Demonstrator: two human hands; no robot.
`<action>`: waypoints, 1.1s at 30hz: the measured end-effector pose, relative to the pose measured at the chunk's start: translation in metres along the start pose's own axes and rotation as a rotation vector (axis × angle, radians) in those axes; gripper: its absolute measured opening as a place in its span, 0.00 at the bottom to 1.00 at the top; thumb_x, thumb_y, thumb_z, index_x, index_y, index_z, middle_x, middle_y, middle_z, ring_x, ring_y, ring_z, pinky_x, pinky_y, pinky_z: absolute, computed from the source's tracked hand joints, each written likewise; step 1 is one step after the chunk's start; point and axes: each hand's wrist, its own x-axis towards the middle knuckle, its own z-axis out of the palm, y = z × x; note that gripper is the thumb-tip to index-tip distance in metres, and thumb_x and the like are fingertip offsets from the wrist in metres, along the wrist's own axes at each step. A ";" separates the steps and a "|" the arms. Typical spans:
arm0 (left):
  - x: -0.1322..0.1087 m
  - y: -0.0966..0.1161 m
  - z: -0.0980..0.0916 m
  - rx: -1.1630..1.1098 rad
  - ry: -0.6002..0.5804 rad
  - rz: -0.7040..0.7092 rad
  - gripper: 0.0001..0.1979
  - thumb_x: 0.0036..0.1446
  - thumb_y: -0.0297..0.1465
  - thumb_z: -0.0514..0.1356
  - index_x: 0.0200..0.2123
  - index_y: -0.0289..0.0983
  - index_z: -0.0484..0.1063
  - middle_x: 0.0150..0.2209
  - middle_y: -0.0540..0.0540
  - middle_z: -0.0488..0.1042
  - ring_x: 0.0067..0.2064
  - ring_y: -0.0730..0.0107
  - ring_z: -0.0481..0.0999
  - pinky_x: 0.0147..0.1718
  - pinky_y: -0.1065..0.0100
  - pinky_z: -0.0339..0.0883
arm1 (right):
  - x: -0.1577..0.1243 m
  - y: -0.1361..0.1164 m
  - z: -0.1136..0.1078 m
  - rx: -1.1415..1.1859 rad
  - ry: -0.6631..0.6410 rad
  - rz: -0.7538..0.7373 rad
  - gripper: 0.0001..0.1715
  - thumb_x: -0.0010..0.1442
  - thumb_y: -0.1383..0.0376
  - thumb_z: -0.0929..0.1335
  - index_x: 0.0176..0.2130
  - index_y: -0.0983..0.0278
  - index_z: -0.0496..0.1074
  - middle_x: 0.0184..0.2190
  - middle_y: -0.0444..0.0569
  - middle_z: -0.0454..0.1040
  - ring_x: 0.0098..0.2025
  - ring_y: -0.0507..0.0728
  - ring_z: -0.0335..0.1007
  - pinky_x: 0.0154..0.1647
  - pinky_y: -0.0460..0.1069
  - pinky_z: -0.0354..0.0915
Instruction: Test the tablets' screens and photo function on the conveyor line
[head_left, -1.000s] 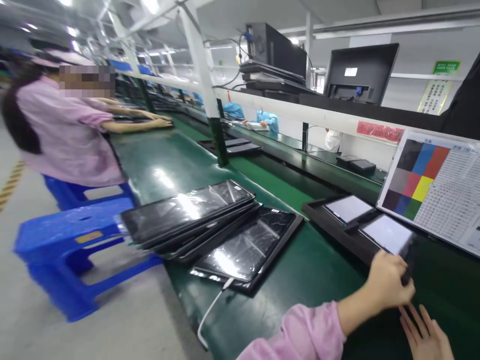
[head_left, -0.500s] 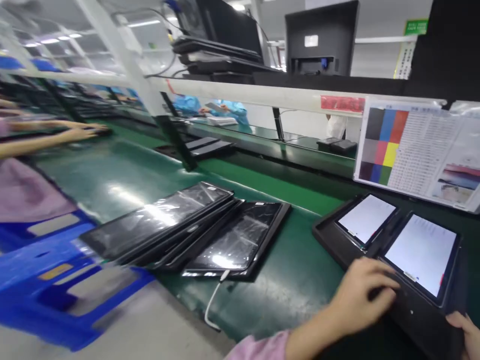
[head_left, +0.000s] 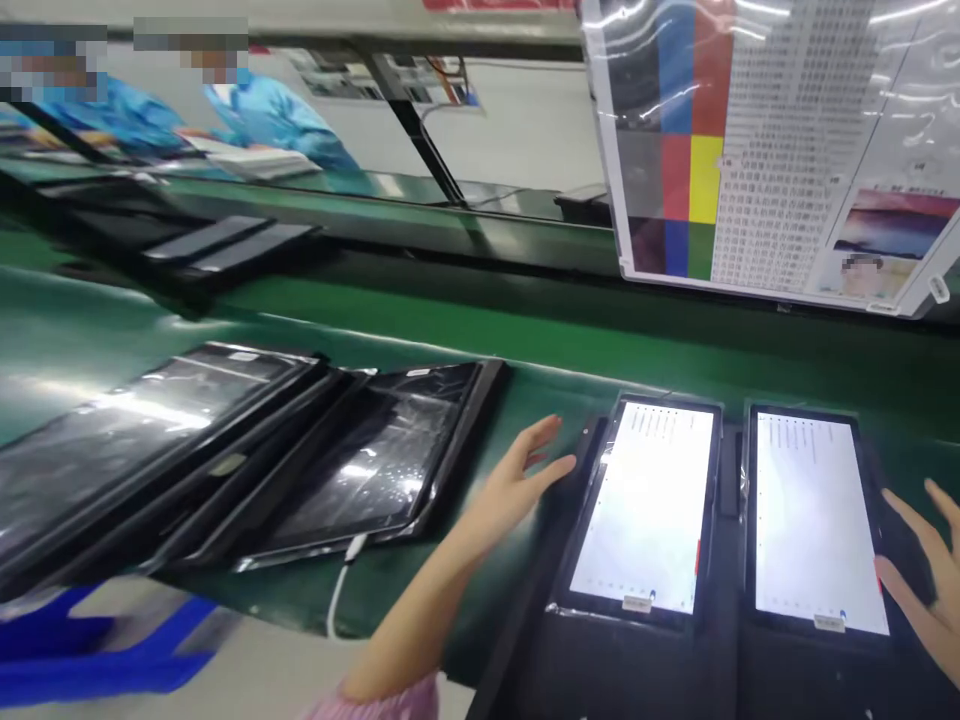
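Two lit tablets, a left tablet (head_left: 649, 500) and a right tablet (head_left: 817, 520), lie side by side on a black tray (head_left: 637, 665). Both screens are white with small text along the top, and each has a small label at its lower edge. My left hand (head_left: 517, 480) is beside the tray's upper left edge, its thumb and fingers apart and nothing held. Along the right tablet's right side is my right hand (head_left: 926, 570), fingers spread; its thumb reaches the tablet's edge, though I cannot tell whether it touches. The frame cuts off part of this hand.
Left of the tray lie dark tablets (head_left: 360, 460) on stacked black trays, with a white cable (head_left: 339, 600) plugged in. A colour chart sheet (head_left: 780, 150) hangs above. A blue stool (head_left: 112, 660) stands lower left. Co-workers in blue (head_left: 277, 115) sit across the bench.
The view has swung right and down. The tray with the lit tablets now sits straighter before me. My left hand has moved from the tray's front to its left edge.
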 end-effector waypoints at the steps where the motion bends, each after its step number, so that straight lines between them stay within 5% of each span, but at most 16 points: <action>1: 0.006 0.007 0.005 -0.009 -0.030 -0.005 0.41 0.49 0.48 0.67 0.64 0.41 0.63 0.70 0.37 0.62 0.71 0.46 0.60 0.70 0.47 0.53 | 0.008 -0.013 0.003 -0.137 -0.002 -0.200 0.28 0.66 0.47 0.66 0.61 0.52 0.73 0.73 0.52 0.52 0.71 0.80 0.50 0.66 0.80 0.52; 4: 0.018 0.023 0.023 -0.060 -0.126 -0.022 0.43 0.49 0.44 0.67 0.67 0.41 0.59 0.72 0.38 0.59 0.73 0.49 0.55 0.72 0.48 0.47 | 0.028 -0.047 0.021 -0.337 -0.090 -0.631 0.21 0.72 0.55 0.63 0.59 0.51 0.74 0.73 0.49 0.51 0.72 0.75 0.51 0.65 0.77 0.59; 7: 0.018 0.023 0.040 -0.126 -0.131 -0.028 0.47 0.47 0.38 0.67 0.70 0.40 0.56 0.72 0.38 0.58 0.73 0.46 0.56 0.72 0.48 0.47 | 0.039 -0.064 0.039 -0.414 -0.117 -0.806 0.19 0.72 0.56 0.64 0.58 0.51 0.74 0.74 0.49 0.50 0.72 0.74 0.51 0.65 0.76 0.59; 16: -0.023 -0.005 0.035 -0.175 -0.185 0.052 0.47 0.52 0.32 0.65 0.72 0.44 0.50 0.76 0.45 0.46 0.77 0.54 0.43 0.75 0.53 0.36 | 0.041 -0.060 0.042 -0.308 -0.122 -0.838 0.21 0.72 0.56 0.63 0.61 0.53 0.70 0.75 0.50 0.46 0.72 0.74 0.49 0.64 0.76 0.60; 33: -0.013 -0.022 0.056 -0.055 0.108 0.169 0.33 0.57 0.37 0.65 0.64 0.39 0.60 0.68 0.36 0.64 0.72 0.53 0.59 0.72 0.51 0.50 | 0.034 -0.058 0.042 -0.120 -0.182 -0.774 0.24 0.71 0.51 0.64 0.64 0.48 0.66 0.73 0.49 0.49 0.71 0.74 0.51 0.61 0.72 0.64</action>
